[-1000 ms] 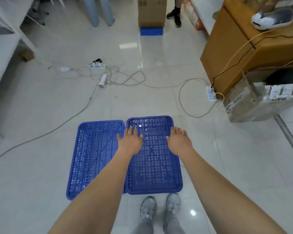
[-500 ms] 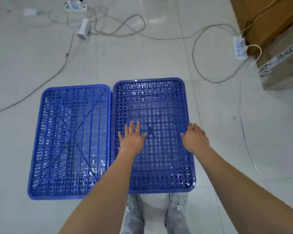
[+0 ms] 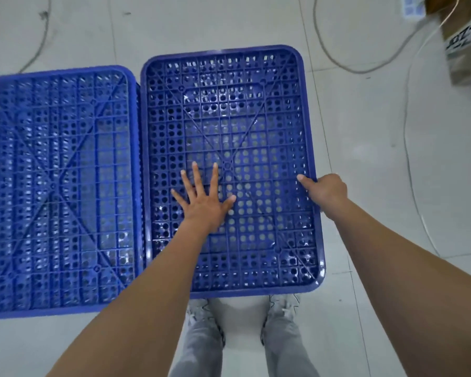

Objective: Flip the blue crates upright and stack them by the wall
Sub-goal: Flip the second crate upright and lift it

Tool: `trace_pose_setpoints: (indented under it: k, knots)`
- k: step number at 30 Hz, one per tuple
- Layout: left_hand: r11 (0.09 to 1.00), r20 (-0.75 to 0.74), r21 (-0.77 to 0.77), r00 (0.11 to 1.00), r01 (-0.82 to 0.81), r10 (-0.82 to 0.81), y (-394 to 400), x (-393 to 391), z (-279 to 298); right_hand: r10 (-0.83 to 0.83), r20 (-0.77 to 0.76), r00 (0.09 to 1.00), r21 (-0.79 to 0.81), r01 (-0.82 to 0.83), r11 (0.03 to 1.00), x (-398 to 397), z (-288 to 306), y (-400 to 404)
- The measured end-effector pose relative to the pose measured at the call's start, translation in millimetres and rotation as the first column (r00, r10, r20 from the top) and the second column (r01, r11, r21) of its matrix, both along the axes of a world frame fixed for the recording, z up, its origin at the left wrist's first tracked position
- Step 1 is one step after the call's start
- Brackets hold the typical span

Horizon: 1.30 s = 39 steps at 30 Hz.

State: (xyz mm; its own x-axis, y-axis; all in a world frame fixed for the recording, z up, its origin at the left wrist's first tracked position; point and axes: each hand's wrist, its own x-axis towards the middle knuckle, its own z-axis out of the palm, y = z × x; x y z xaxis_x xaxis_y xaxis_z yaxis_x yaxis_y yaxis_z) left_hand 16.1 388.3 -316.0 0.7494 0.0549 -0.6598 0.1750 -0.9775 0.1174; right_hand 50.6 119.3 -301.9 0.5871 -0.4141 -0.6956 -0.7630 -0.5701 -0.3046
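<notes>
Two blue perforated crates lie upside down side by side on the pale tiled floor, their ribbed bottoms facing up. The right crate (image 3: 229, 110) is directly in front of my feet. My left hand (image 3: 204, 200) rests flat on its bottom near the middle, fingers spread. My right hand (image 3: 325, 190) is curled over this crate's right long edge, thumb on top, the other fingers hidden beyond the rim. The left crate (image 3: 57, 186) touches the right one along their long sides and runs off the frame's left edge.
A cardboard box (image 3: 465, 44) stands at the top right beside a white power strip (image 3: 412, 6). Cables (image 3: 407, 131) trail over the floor to the right of the crates, and another cable (image 3: 37, 42) runs at the top left. My shoes (image 3: 282, 308) stand just behind the right crate.
The view has dropped closer to the crates. My left hand has flattened onto the right crate's bottom and my right hand has curled over its right edge.
</notes>
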Motion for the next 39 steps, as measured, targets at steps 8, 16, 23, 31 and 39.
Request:
trace_pose_setpoints:
  k: [8,16,23,31,39]
  knots:
    - [0.959,-0.085,-0.264,0.993,-0.101,0.081,-22,31,44,0.070,0.143,0.987,-0.191,-0.042,0.981,9,98,-14]
    - [0.714,-0.250,-0.509,0.876,-0.481,0.412,-29,45,58,0.246,0.342,0.907,-0.367,-0.112,0.923,5,152,71]
    - [0.215,-0.573,-0.596,0.597,-0.774,0.562,-4,36,80,0.169,0.558,0.812,-0.075,-0.153,0.985,11,147,97]
    - [0.532,-0.174,-0.615,0.757,-0.583,0.630,26,50,83,-0.301,0.097,0.949,0.130,0.287,0.949,-4,84,9]
    - [0.647,-0.017,-0.507,0.758,-0.569,0.653,7,48,86,-0.406,0.099,0.908,0.281,0.366,0.887,-1,92,1]
